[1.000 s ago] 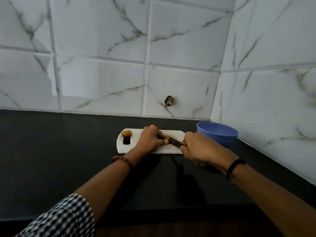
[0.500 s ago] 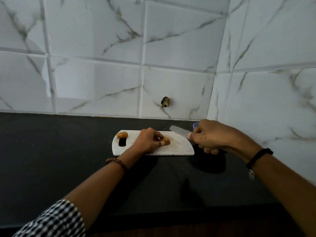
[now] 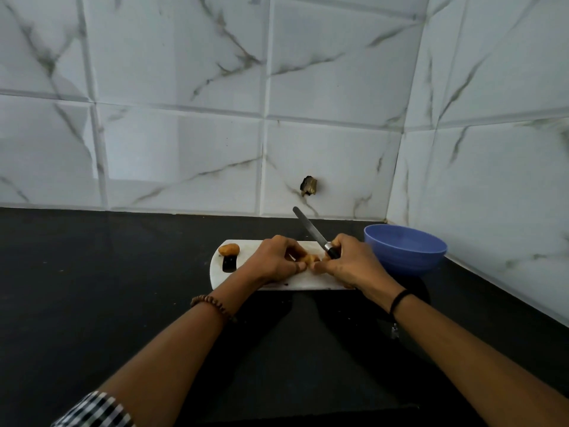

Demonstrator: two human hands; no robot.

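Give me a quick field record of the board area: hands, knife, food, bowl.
left hand: pinches the orange-brown piece over the cutting board
right hand: grips the knife by its handle, blade tilted up toward the wall
second piece: lies at the board's left end, beside its handle hole
blue bowl: right of the board, on the black countertop; contents not visible

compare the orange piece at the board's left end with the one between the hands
The left-end piece lies free; the held piece is pinched by the left hand. The left-end piece shows whole; the held piece is half hidden. Both are orange-brown, within the white board's outline.
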